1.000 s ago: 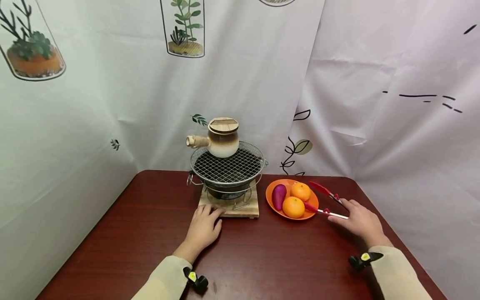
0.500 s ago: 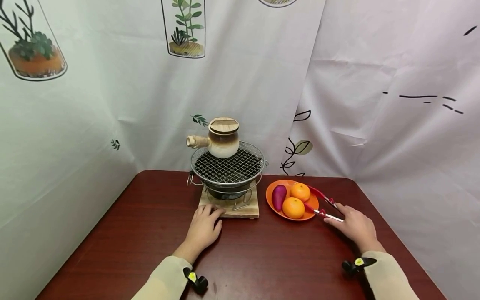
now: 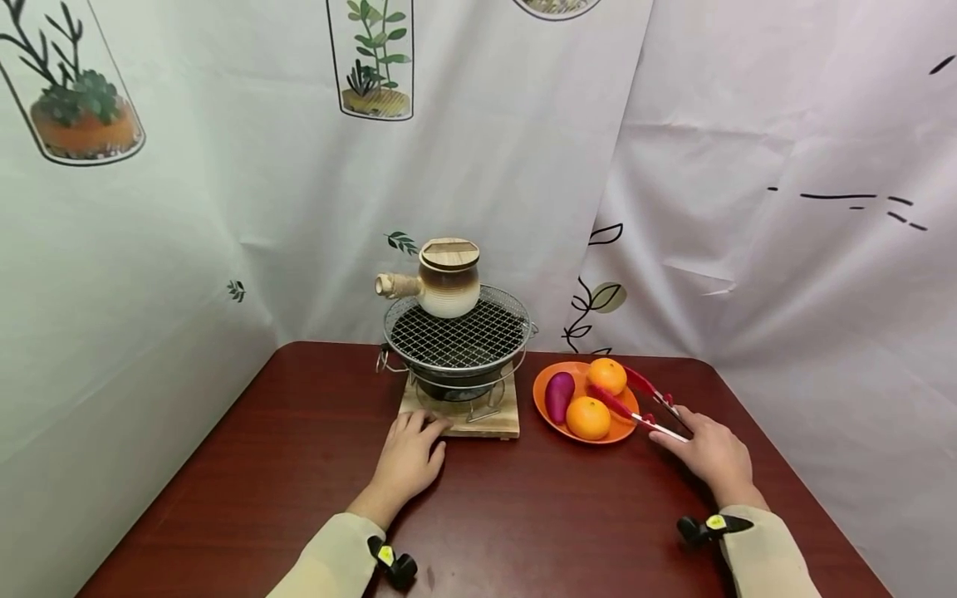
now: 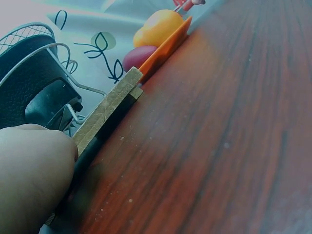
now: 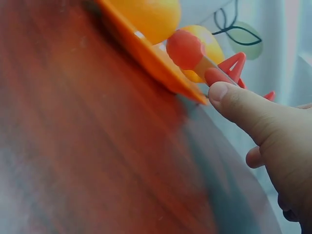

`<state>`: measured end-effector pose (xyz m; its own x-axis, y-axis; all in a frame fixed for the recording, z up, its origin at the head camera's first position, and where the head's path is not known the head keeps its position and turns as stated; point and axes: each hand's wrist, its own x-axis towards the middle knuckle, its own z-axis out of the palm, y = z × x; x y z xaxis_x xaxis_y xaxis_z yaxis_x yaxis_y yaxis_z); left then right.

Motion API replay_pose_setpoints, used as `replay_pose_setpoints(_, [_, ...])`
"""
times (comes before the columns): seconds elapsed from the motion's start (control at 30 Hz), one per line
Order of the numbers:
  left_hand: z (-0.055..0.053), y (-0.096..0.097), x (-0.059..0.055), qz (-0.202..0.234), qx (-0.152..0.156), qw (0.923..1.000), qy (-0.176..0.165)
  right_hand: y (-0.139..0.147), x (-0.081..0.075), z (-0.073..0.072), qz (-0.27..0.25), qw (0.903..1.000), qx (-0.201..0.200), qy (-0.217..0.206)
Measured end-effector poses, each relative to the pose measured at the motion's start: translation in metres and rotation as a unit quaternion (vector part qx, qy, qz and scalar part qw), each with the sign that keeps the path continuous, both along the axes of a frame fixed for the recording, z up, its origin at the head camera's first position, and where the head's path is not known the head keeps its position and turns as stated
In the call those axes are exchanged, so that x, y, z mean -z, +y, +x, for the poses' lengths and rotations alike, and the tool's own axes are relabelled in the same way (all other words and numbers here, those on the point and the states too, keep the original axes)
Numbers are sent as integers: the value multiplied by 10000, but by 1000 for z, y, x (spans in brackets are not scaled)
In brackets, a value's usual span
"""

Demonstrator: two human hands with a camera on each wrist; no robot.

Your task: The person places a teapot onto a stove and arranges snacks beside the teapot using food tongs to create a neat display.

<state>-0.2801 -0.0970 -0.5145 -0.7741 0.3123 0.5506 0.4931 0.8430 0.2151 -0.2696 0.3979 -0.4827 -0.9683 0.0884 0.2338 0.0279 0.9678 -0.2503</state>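
Note:
In the head view my right hand (image 3: 714, 453) grips red-tipped metal tongs (image 3: 615, 404), with the two tips on either side of the rear orange (image 3: 607, 376). That orange rests on an orange plate (image 3: 541, 400) along with a front orange (image 3: 588, 418) and a purple, eggplant-shaped item (image 3: 559, 397). The right wrist view shows the thumb pressing along one arm of the tongs; the other arm is partly hidden. My left hand (image 3: 407, 457) rests at the front left edge of a wooden board (image 3: 493, 425). Its fingertips lie over the board's edge.
A round tabletop grill (image 3: 478, 340) with a wire mesh stands on the board. On the mesh sits a side-handled clay pot (image 3: 449, 292) with a wooden lid. White printed curtains hang behind and beside the reddish-brown table (image 3: 478, 523).
My right hand has moved left and brought the tongs' tips closer together around the rear orange. That orange has shifted slightly back and right. My left hand stays in place.

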Motion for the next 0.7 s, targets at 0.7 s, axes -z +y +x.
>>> replay_pose_setpoints(0.7, [-2, 0, 2, 0, 9, 10000, 84, -28, -21, -10, -428, 9976, 109, 534])
